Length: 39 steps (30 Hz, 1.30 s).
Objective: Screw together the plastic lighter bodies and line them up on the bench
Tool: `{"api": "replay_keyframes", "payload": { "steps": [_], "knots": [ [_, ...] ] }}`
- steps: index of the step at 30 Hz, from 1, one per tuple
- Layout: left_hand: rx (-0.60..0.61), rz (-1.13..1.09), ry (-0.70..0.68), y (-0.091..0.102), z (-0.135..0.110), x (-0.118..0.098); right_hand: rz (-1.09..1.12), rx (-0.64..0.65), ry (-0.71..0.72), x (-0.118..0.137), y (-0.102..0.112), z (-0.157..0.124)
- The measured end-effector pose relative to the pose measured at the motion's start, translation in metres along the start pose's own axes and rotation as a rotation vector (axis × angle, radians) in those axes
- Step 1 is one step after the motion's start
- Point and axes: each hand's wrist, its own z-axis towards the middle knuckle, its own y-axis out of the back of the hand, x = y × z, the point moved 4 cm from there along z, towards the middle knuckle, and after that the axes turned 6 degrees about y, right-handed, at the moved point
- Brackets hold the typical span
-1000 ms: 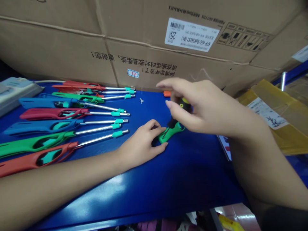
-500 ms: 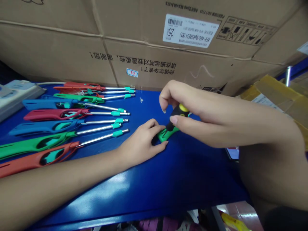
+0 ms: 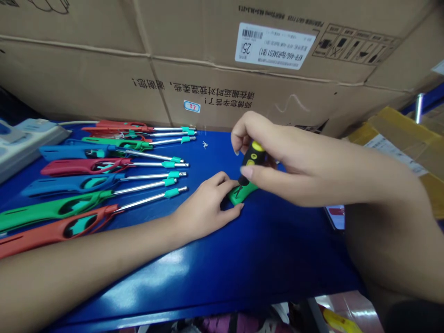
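My left hand (image 3: pixel 208 203) pinches the end of a green lighter (image 3: pixel 236 196) between thumb and fingers, holding it down on the blue table (image 3: pixel 222 268). My right hand (image 3: pixel 274 159) grips a black and yellow screwdriver (image 3: pixel 252 159) above it. The tool is tilted, with its tip down on the green lighter's handle near my left fingertips. My right hand and forearm cover the far part of that lighter. To the left lie several long-necked lighters, among them an orange one (image 3: pixel 65 231), a crimson one (image 3: pixel 78 166) and a blue one (image 3: pixel 69 185).
A large cardboard box (image 3: pixel 194 41) stands along the table's back edge. A white power strip (image 3: pixel 29 143) sits at the far left. On the right are a smaller taped carton (image 3: pixel 391 125) and a phone-like object (image 3: pixel 333 217), partly hidden by my arm.
My right hand and the screwdriver's handle have risen slightly, and more of the handle shows. The left hand keeps its hold on the green lighter. The view has shifted a little.
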Motion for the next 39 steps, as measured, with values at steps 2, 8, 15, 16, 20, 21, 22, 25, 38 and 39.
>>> {"api": "replay_keyframes", "payload": {
  "steps": [2, 8, 15, 16, 20, 21, 22, 25, 38, 39],
  "knots": [
    [0.002, 0.004, -0.009, 0.0006, -0.0006, -0.0006, -0.038, -0.005, -0.009, 0.0003, -0.0015, 0.0031],
    [-0.015, -0.075, -0.015, 0.0035, -0.0010, -0.0036, -0.044, -0.027, -0.076, -0.0042, -0.0035, 0.0032],
    [-0.061, -0.074, -0.030, 0.0045, -0.0006, -0.0031, -0.092, -0.049, -0.070, -0.0083, -0.0049, 0.0050],
    [-0.054, -0.079, -0.028, 0.0045, -0.0005, -0.0032, -0.087, -0.043, -0.056, -0.0077, -0.0043, 0.0050],
    [-0.056, -0.091, -0.016, 0.0052, -0.0002, -0.0031, -0.088, -0.009, -0.030, -0.0052, -0.0019, 0.0032],
    [-0.059, -0.092, -0.014, 0.0053, -0.0001, -0.0029, -0.115, -0.017, -0.041, -0.0053, -0.0014, 0.0029],
    [-0.060, -0.092, -0.013, 0.0054, -0.0001, -0.0028, -0.150, -0.034, -0.053, -0.0054, -0.0009, 0.0029],
    [-0.053, -0.087, -0.007, 0.0052, -0.0002, -0.0026, -0.206, -0.083, -0.056, -0.0053, -0.0012, 0.0039],
    [-0.027, -0.090, 0.014, 0.0059, 0.0002, -0.0018, -0.241, -0.077, 0.008, -0.0005, -0.0027, 0.0058],
    [-0.026, -0.091, 0.016, 0.0060, 0.0001, -0.0020, -0.240, -0.072, 0.006, -0.0008, -0.0027, 0.0056]
  ]
}}
